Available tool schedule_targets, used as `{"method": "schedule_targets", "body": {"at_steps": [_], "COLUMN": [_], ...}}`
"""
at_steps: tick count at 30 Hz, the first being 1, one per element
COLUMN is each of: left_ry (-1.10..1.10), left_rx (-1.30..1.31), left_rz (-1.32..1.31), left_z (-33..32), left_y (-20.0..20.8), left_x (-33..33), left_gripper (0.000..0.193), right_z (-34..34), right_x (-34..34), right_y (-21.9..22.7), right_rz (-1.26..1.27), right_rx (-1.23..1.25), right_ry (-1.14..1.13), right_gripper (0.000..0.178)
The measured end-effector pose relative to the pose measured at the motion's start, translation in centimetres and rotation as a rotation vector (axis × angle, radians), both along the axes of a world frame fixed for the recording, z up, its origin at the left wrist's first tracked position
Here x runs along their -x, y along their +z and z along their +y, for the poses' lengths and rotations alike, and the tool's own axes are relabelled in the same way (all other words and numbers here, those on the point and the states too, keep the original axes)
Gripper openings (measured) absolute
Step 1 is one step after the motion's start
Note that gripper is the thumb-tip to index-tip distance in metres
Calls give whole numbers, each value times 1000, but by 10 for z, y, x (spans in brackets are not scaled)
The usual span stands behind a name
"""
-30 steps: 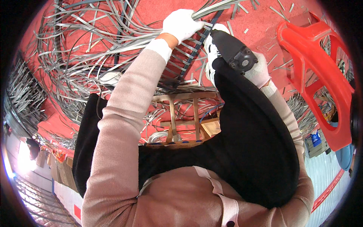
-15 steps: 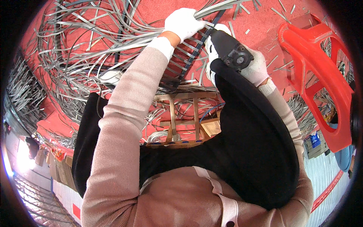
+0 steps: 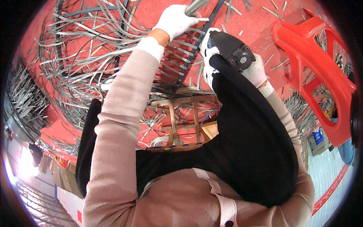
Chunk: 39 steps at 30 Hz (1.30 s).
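Note:
My left hand (image 3: 175,22), in a white glove, is closed around a bundle of flat grey strips (image 3: 197,6) at the top of the view. One short strip end pokes out beside its fingers. Below it runs a slanting dark bar (image 3: 193,50) with grey strips wrapped round it at even spacings, part of a frame. My white-gloved right hand (image 3: 256,71) grips a black power tool (image 3: 235,52) with a round, screwed cap. The tool sits over my right knee, apart from the bar; its exact kind and my fingers around its handle are hidden.
Loose grey strips (image 3: 89,56) tangle over the red floor (image 3: 261,34) at left. A red plastic stool (image 3: 302,56) lies tipped at right. A small wooden stool (image 3: 183,100) stands between my legs. More strips are heaped at far left (image 3: 26,94).
My left hand has moved a little left and up, away from the bar, still holding the strips. The tool has moved slightly down and clear of the bar. The view has shifted slightly.

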State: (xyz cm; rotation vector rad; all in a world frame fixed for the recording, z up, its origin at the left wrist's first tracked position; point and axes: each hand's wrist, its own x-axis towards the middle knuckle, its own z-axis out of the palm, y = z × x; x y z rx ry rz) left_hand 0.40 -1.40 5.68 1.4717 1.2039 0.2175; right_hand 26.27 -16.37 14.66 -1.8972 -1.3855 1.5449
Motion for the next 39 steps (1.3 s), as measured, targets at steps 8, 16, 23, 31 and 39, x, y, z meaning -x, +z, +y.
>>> {"method": "schedule_targets", "body": {"at_steps": [8, 16, 23, 31, 39], "left_ry": [-277, -211, -209, -152, -158], "left_rx": [-77, -89, -224, -243, -219], "left_rz": [310, 302, 419, 398, 389], "left_z": [11, 13, 2, -1, 0], "left_y": [-5, -23, -44, -49, -45], "left_x": [-31, -31, -36, -35, -34], "left_gripper": [37, 36, 45, 47, 45], "right_z": [7, 9, 11, 17, 18], "right_x": [-5, -2, -3, -1, 0], "right_y": [-6, -5, -8, -9, -16], "right_rz": [-122, -116, -120, -134, -89], "right_rx": [-63, -32, -49, -88, -79], "right_ry": [95, 60, 86, 141, 87], "right_gripper": [34, 32, 32, 35, 38]}}
